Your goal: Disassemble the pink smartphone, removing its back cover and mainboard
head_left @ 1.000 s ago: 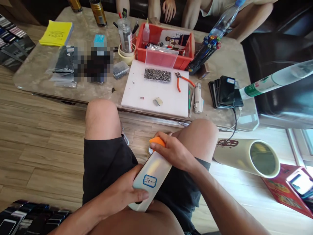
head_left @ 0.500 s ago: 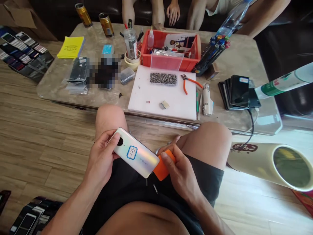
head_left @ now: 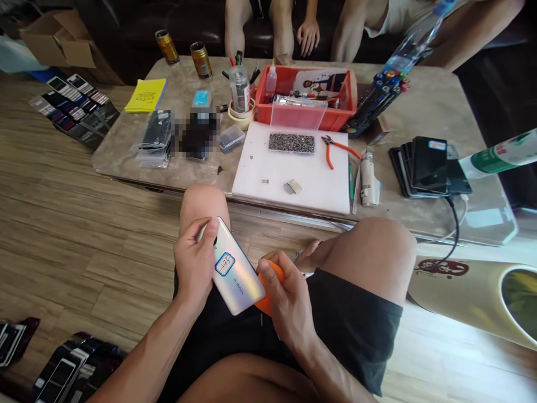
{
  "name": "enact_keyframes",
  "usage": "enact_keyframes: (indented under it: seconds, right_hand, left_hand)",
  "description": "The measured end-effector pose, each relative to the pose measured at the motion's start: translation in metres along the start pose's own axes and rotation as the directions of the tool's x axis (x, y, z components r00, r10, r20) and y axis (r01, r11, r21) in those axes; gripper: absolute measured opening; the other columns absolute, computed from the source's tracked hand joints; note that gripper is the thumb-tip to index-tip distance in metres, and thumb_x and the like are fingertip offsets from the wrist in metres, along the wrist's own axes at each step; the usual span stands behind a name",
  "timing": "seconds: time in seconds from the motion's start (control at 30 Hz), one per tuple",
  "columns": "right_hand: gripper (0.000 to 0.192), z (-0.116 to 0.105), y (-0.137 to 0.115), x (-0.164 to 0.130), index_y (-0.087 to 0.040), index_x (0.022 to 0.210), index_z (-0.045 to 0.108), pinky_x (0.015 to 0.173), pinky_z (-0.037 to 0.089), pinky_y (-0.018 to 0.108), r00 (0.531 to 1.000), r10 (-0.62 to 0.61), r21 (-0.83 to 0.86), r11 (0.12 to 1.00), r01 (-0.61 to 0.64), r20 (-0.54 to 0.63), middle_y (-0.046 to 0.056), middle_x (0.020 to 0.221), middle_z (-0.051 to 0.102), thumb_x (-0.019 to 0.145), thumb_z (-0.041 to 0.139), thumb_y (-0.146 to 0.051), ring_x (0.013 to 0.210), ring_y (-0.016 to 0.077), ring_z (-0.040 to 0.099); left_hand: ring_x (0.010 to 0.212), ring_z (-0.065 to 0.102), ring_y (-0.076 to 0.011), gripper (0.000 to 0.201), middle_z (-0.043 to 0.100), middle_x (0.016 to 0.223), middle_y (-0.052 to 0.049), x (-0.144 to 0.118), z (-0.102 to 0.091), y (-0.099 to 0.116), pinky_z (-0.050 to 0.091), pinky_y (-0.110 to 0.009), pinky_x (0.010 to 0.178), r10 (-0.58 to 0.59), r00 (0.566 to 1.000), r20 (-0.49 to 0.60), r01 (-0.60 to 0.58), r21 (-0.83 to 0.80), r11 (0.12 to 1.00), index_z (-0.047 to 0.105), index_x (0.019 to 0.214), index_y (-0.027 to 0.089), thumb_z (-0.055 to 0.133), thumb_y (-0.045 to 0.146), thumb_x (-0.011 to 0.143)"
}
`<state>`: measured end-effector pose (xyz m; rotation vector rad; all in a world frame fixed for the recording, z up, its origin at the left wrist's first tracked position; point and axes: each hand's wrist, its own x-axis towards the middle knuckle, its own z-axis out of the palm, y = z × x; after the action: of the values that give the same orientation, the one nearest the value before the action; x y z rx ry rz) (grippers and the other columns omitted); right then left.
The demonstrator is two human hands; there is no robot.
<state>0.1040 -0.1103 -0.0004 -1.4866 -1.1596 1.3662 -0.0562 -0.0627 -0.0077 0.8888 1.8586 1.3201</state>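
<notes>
My left hand point(head_left: 195, 266) grips a white phone point(head_left: 234, 272) by its upper end, back side up, over my lap. A blue-framed sticker with handwriting sits on the phone's back. My right hand point(head_left: 285, 291) holds an orange flat tool point(head_left: 268, 285) against the phone's lower right edge; most of the tool is hidden by the phone and my fingers. Both hands hover between my bare knees, just in front of the low marble table point(head_left: 432, 106).
On the table lie a white mat point(head_left: 293, 168) with a tray of small screws point(head_left: 291, 143), orange pliers point(head_left: 338, 149), a red bin point(head_left: 308, 98), a stack of dark phones point(head_left: 428, 165) and two cans. More phones lie on the floor at left. Other people sit opposite.
The phone has turned from pointing right to more upright, and my left hand shifted along it. My right hand with the orange tool moved to the phone's lower edge. The view rose slightly.
</notes>
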Motion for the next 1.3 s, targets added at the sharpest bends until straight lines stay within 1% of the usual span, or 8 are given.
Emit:
enact_keyframes:
  seconds: [0.4,0.67,0.87,0.97,1.03,1.1,1.17,1.3]
  right_hand:
    - [0.039,0.027,-0.001,0.055,-0.023,0.07,0.044,0.06,0.032,0.028,0.995,0.06,-0.037,0.998,-0.058,0.08,-0.004,0.065,0.044,0.096,0.053,-0.051,0.064,0.0145,0.04]
    - [0.04,0.041,0.011,0.085,-0.023,0.069,0.043,0.058,0.028,0.028,0.995,0.072,0.012,0.997,-0.073,0.069,-0.006,0.062,0.04,0.094,0.055,-0.052,0.06,0.0135,0.036]
    - [0.037,0.029,0.007,0.085,-0.022,0.07,0.049,0.062,0.032,0.029,0.994,0.029,-0.126,0.992,-0.016,0.105,-0.004,0.063,0.05,0.093,0.055,-0.05,0.064,0.0159,0.045]
    - [0.042,0.015,0.005,0.072,-0.022,0.071,0.05,0.061,0.034,0.029,0.996,0.025,-0.178,0.984,-0.01,0.08,-0.004,0.062,0.051,0.094,0.056,-0.057,0.064,0.0159,0.046]
    - [0.046,0.006,0.006,0.061,-0.022,0.073,0.051,0.06,0.035,0.028,0.998,0.04,-0.165,0.986,-0.032,0.043,-0.004,0.062,0.053,0.093,0.056,-0.063,0.062,0.0156,0.047]
    - [0.049,-0.002,0.008,0.049,-0.022,0.074,0.051,0.059,0.037,0.028,0.998,0.067,-0.123,0.99,-0.066,0.004,-0.003,0.063,0.055,0.093,0.056,-0.067,0.062,0.0152,0.047]
    - [0.05,-0.009,0.011,0.038,-0.022,0.075,0.05,0.058,0.037,0.027,0.996,0.086,-0.094,0.992,-0.086,-0.014,-0.003,0.064,0.054,0.094,0.056,-0.069,0.06,0.0145,0.046]
    - [0.051,-0.027,0.009,0.028,-0.023,0.074,0.046,0.057,0.035,0.027,0.994,0.086,-0.162,0.984,-0.074,0.069,-0.004,0.062,0.051,0.096,0.054,-0.068,0.059,0.0137,0.045]
  left_hand:
    - [0.08,0.063,-0.0177,0.031,0.074,0.087,-0.002,0.002,-0.01,-0.002,0.045,-0.025,0.07,0.04,0.947,0.32,-0.097,0.166,0.981,0.08,0.099,0.021,0.066,0.048,0.095]
    - [0.081,0.063,-0.0169,0.028,0.072,0.09,-0.002,0.007,-0.014,-0.011,0.045,-0.026,0.073,0.09,0.906,0.413,-0.186,0.198,0.962,0.076,0.098,0.019,0.063,0.044,0.097]
    - [0.08,0.063,-0.0174,0.032,0.068,0.084,-0.001,-0.003,-0.009,-0.011,0.044,-0.028,0.072,0.027,0.824,0.566,-0.199,0.245,0.949,0.076,0.094,0.02,0.062,0.048,0.097]
    - [0.086,0.064,-0.018,0.028,0.069,0.095,-0.001,-0.013,-0.013,-0.006,0.045,-0.028,0.075,-0.059,0.826,0.561,-0.091,0.237,0.967,0.073,0.104,0.022,0.069,0.047,0.092]
    - [0.089,0.065,-0.0181,0.039,0.069,0.102,0.0,-0.022,-0.018,-0.004,0.048,-0.027,0.076,-0.178,0.819,0.546,0.114,0.149,0.982,0.066,0.119,0.025,0.077,0.044,0.087]
    - [0.094,0.067,-0.0188,0.05,0.07,0.107,-0.001,-0.034,-0.026,-0.003,0.051,-0.028,0.08,-0.305,0.756,0.579,0.347,0.042,0.937,0.058,0.126,0.025,0.08,0.041,0.084]
    - [0.101,0.068,-0.02,0.047,0.072,0.109,-0.004,-0.046,-0.032,-0.004,0.053,-0.029,0.086,-0.383,0.635,0.671,0.516,0.001,0.857,0.058,0.123,0.022,0.08,0.04,0.086]
    - [0.095,0.073,-0.0226,0.047,0.075,0.106,-0.008,-0.067,-0.034,-0.006,0.056,-0.033,0.084,-0.43,0.423,0.797,0.673,0.041,0.739,0.059,0.122,0.018,0.081,0.039,0.086]
